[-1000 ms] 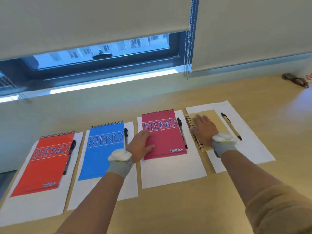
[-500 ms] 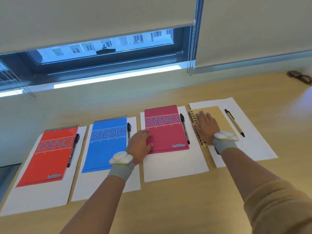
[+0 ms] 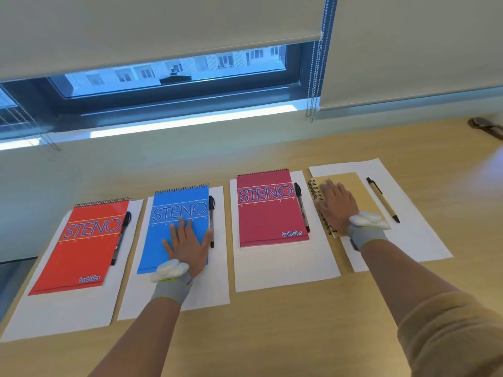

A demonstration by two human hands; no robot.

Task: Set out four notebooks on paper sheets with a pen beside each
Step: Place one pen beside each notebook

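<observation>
Blue notebook, left hand moved onto it

The light wooden tabletop carries four white paper sheets in a close row: the leftmost sheet, second sheet, third sheet and rightmost sheet. A small dark object lies well apart at the far right edge.

This looks like an office or study room. A long pale wood table stands under a window with roller blinds. Apartment buildings show outside, and steno notebooks and pens lie on the table.
</observation>
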